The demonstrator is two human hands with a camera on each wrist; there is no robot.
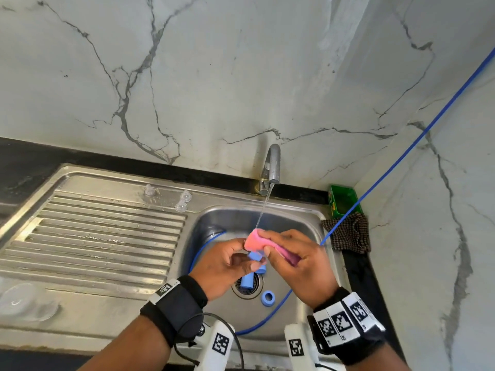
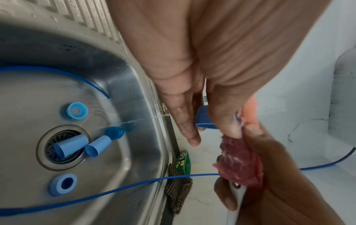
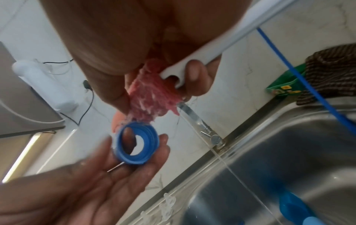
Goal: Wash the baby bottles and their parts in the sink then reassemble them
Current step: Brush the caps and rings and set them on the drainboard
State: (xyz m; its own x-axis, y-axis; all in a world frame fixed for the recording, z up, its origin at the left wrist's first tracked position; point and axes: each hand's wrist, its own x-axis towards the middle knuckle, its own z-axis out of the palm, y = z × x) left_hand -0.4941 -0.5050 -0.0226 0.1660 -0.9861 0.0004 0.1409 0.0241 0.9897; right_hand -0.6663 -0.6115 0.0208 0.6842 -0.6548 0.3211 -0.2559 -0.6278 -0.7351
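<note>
- A clear plastic dome cap (image 1: pixel 25 301) lies at the near left corner of the steel drainboard (image 1: pixel 101 236).
- Three clear silicone teats (image 1: pixel 183 200) sit on the flat strip behind the drainboard ribs, just left of the basin.
- The left hand (image 1: pixel 227 266) is above the sink basin (image 1: pixel 308 223), fingers curled round a blue screw collar ring (image 3: pixel 137 143); in the right wrist view the ring rests on the fingertips with its threaded opening facing the camera.
- On the basin floor two light-blue bottle caps (image 2: pixel 82 146) lie on their sides, one across the drain strainer (image 2: pixel 63 146), the other touching it; a third blue cap (image 2: pixel 114 133) lies just behind them.
- Two more blue collar rings (image 2: pixel 77 112) lie apart on the basin floor, one on each side of the drain.
- A thin stream from the tap (image 1: pixel 272 167) falls onto the pink sponge (image 1: pixel 255 241).
- The right hand (image 1: pixel 302 263) pinches that folded sponge just above the ring, and a white handle (image 3: pixel 221 44) lies under its fingers.
- A blue cable (image 1: pixel 401 156) crosses the basin.
- A checked cloth (image 1: pixel 348 232) and a green box (image 1: pixel 342 200) sit in the right corner.
</note>
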